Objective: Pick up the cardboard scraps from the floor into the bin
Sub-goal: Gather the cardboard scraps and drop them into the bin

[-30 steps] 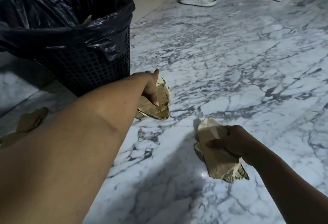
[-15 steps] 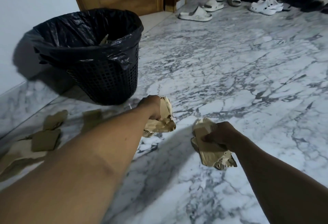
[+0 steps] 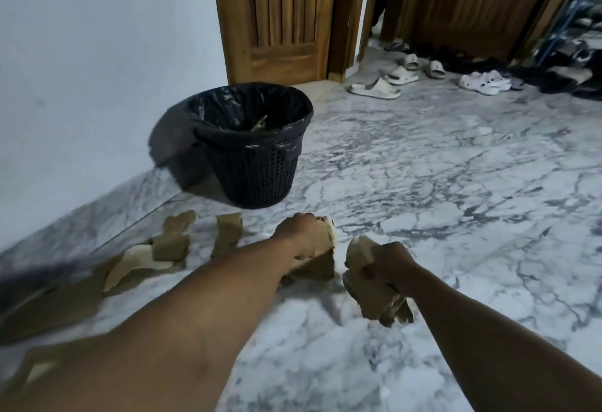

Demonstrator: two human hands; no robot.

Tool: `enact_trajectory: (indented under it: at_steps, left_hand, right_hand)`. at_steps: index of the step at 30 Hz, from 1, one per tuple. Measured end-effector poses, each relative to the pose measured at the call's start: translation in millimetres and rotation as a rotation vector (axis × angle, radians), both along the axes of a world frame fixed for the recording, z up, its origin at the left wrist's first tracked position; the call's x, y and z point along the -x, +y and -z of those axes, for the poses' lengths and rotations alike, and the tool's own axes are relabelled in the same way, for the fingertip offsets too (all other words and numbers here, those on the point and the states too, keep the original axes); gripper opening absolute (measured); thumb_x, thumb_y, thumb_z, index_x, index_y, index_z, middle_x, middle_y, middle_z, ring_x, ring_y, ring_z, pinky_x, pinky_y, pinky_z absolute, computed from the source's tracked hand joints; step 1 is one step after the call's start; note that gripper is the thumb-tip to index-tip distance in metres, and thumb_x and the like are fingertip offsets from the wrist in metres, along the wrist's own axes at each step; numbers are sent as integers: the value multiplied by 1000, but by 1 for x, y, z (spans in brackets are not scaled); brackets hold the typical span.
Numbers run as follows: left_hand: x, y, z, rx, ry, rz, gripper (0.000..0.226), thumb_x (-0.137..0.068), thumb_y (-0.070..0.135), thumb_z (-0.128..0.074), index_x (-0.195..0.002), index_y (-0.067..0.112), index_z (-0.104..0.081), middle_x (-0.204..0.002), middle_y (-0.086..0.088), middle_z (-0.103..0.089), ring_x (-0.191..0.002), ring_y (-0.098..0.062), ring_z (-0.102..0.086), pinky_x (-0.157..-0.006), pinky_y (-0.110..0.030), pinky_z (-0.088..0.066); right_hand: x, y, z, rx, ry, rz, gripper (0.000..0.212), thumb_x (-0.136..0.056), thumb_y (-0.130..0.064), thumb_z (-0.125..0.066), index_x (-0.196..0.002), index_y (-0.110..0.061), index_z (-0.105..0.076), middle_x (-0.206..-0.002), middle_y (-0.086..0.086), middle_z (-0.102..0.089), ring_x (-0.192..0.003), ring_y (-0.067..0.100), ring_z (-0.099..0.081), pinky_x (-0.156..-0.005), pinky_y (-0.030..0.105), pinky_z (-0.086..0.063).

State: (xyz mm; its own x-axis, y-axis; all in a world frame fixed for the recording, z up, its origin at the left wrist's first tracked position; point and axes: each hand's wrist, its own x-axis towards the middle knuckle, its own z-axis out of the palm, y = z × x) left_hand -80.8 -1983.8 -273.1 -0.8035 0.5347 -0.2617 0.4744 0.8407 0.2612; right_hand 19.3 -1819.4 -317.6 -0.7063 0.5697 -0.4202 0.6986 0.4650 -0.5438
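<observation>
My left hand [image 3: 301, 235] grips a crumpled brown cardboard scrap [image 3: 321, 256], lifted off the marble floor. My right hand [image 3: 389, 263] grips a second folded cardboard scrap [image 3: 374, 300], its torn end hanging below my fist. The black mesh bin [image 3: 257, 177] with a black liner stands ahead and left of both hands, by the white wall; some cardboard shows inside it. Several more scraps lie on the floor at left: a small piece [image 3: 228, 234], another [image 3: 172, 242], a pale torn sheet [image 3: 136, 265] and a large one [image 3: 52, 304].
A white wall [image 3: 97, 69] runs along the left. Wooden doors [image 3: 283, 13] stand behind the bin. Sandals [image 3: 374, 87] and white clogs [image 3: 485, 80] lie at the back right, beside a blue shoe rack [image 3: 573, 23]. Marble floor [image 3: 456, 190] stretches to the right.
Both hands have closed on their scraps and lifted them off the floor. The view has pulled back and up, so the bin looks farther away and more scraps show at left.
</observation>
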Motion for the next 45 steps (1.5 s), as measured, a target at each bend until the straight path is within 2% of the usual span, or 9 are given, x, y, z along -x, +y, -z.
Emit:
enact_trajectory:
  at_steps: [7,11,15,20,22,26,33,39,45]
  left_hand:
    - [40,-39,-90,-665,21,-485,47,-84,18,-69,-126,7,-53,-129,-16,-55,-113,-34,-58,-91,-40,-51]
    - [67,-73,-159,-1166,4,-691,58,-87,39,-66,-128,1,-47,-128,-18,-48,-113,-32,-54,-85,-32,-46]
    - [80,-105,-187,-1128,131,-730,38,-99,35,-45,-124,8,-56,-124,-11,-56,-114,-27,-56,-85,-34,-46]
    - [92,-150,-192,-1374,-113,-849,50,-88,36,-56,-130,8,-55,-133,-12,-57,-117,-32,-58,-76,-32,-54]
    - [87,-169,-194,-1590,-254,-918,46,-97,25,-50,-139,5,-47,-136,-12,-55,-120,-31,-58,-63,-25,-50]
    - [84,-177,-202,-1671,-309,-1002,43,-93,14,-48,-135,7,-51,-121,-7,-63,-105,-28,-64,-81,-34,-58]
    - [93,-135,-225,-1744,-396,-1031,11,-94,7,-44,-98,9,-54,-98,-14,-64,-87,-31,-66,-81,-44,-59]
    - [134,-89,-211,-1507,-501,-831,8,-94,12,-51,-95,8,-58,-95,-22,-67,-96,-37,-67,-88,-53,-55]
    - [166,-63,-176,-1196,-406,-900,21,-97,21,-43,-89,12,-60,-98,-16,-65,-92,-34,-64,-81,-50,-56]
  right_hand:
    - [75,-71,-144,159,481,202,49,-73,-10,-84,-115,4,-64,-107,13,-69,-96,30,-68,-90,46,-57]
    - [130,-113,-255,198,617,171,53,-73,-20,-86,-118,-4,-61,-113,13,-69,-93,32,-69,-67,50,-61]
    - [146,-159,-323,252,741,183,28,-95,-13,-63,-118,-8,-48,-107,4,-57,-88,25,-58,-72,42,-55]
    - [155,-192,-314,476,607,149,27,-80,-14,-60,-104,-5,-69,-104,23,-70,-82,38,-70,-71,54,-56]
    - [145,-202,-310,490,491,35,13,-89,-7,-52,-98,-2,-61,-115,30,-63,-77,33,-62,-80,40,-53]
    - [152,-191,-295,619,399,-26,15,-96,-7,-40,-105,-9,-52,-128,18,-53,-90,36,-60,-100,56,-44]
    - [198,-153,-276,859,508,-18,20,-99,-11,-47,-115,-7,-57,-116,19,-64,-88,32,-68,-50,42,-59]
    - [261,-114,-253,994,671,238,26,-91,-12,-51,-114,-9,-64,-108,20,-69,-83,36,-72,-61,59,-58]
    - [272,-101,-211,1217,474,153,68,-86,-51,-48,-142,-13,-41,-146,25,-41,-131,55,-39,-97,82,-23]
